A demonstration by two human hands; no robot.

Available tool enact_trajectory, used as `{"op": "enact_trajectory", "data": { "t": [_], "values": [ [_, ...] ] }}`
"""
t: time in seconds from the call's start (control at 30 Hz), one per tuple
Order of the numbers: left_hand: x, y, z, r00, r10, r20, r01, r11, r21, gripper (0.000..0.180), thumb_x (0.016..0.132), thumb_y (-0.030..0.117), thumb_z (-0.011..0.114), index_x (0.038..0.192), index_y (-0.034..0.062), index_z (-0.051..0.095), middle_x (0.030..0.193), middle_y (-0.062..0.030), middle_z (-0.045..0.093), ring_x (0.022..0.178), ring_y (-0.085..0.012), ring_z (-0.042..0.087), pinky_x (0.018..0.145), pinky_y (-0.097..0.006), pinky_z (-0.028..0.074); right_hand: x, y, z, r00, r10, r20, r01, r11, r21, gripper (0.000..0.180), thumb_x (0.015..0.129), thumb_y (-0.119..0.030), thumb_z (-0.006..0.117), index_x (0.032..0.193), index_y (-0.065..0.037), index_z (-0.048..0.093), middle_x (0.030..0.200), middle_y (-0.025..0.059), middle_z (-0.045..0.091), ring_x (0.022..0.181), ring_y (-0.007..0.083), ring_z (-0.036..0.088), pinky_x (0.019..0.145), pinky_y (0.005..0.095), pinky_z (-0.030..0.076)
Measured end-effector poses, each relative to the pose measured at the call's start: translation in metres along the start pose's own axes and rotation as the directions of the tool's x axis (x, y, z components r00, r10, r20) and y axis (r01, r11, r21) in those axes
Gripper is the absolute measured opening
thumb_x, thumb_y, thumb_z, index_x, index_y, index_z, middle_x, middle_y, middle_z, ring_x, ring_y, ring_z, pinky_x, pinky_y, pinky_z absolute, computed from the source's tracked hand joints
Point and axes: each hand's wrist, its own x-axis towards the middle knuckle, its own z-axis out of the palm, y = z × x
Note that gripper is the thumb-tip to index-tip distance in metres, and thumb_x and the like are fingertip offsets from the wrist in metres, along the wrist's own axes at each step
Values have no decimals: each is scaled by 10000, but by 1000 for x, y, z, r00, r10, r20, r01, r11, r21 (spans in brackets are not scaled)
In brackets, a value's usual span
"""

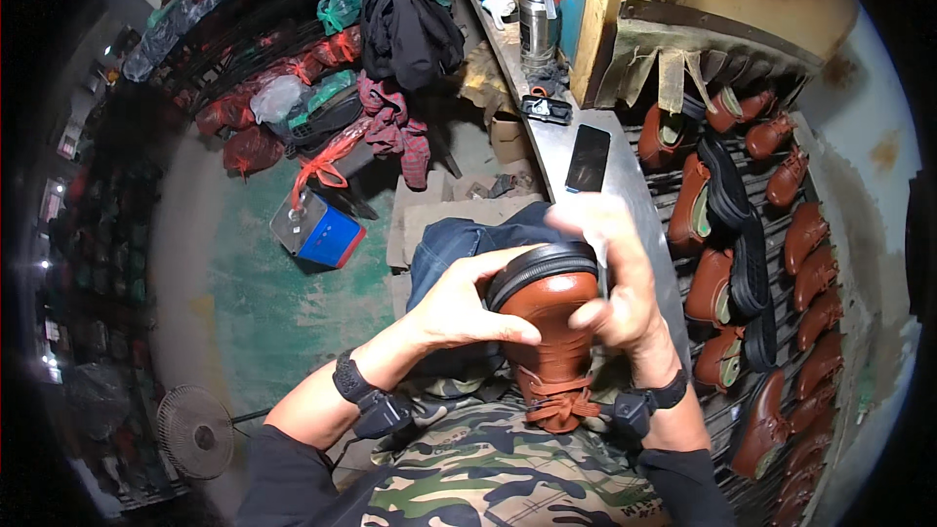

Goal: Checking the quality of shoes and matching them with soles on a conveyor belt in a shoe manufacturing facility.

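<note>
A brown leather lace-up shoe (551,332) with a thick black sole stands between my hands, its toe pointing away from me and its laced end against my camouflage apron. My left hand (468,303) is closed around its left side, thumb across the leather and fingers at the sole edge. On the other side, my right hand (620,278) is blurred by motion. Its thumb overlaps the leather and its fingers reach up past the toe. Something pale shows between that hand and the sole; I cannot make out what it is.
To the right, a rack (688,332) holds several brown shoes and black soles. A phone (589,158) and a steel flask (537,24) sit on the narrow metal bench (632,200). A blue box (327,234) is on the floor at left, beyond a fan (195,432).
</note>
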Motion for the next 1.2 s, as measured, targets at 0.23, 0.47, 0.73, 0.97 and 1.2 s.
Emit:
{"op": "enact_trajectory", "data": {
  "t": [0.23,0.47,0.73,0.97,1.2],
  "values": [
    [-11,1,0,999,-49,21,39,944,327,787,717,262,953,1373,10,600,1280,-99,696,1161,-174,640,1070,-358,490,-61,11,24,847,521,-104,-388,740,549,852,987,-596,612,1562,-15,374,1346,139,617,1221,271,608,1050,431,475],
    [-10,24,2,986,63,155,-114,931,347,780,736,231,939,1396,-3,595,1308,-119,700,1205,-171,639,1062,-357,494,-97,29,30,431,761,484,-710,-45,703,855,1036,-690,344,1639,-91,255,1555,108,475,1355,212,525,1128,404,448],
    [-18,38,44,690,382,615,-673,23,740,434,922,265,612,1352,210,638,1435,-86,609,1310,-298,604,1106,-431,486,-14,5,3,793,539,284,-495,298,816,1079,949,-726,513,1658,-75,24,1596,218,385,1404,320,481,1173,457,390],
    [-56,-53,11,865,-117,488,-472,140,871,446,919,209,544,1347,178,664,1617,-13,418,1547,-345,272,1280,-467,242,-60,40,30,616,762,-200,-581,611,538,298,1022,-342,567,899,-71,567,868,0,581,818,74,543,759,246,444],
    [-7,-29,-6,898,395,-194,-132,663,736,470,813,196,867,1181,-17,666,1119,-172,683,1000,-331,686,876,-403,552,-70,49,44,658,742,-127,-535,580,614,427,1036,-444,506,914,-36,542,860,73,583,793,155,605,785,282,504]
  ]
}}
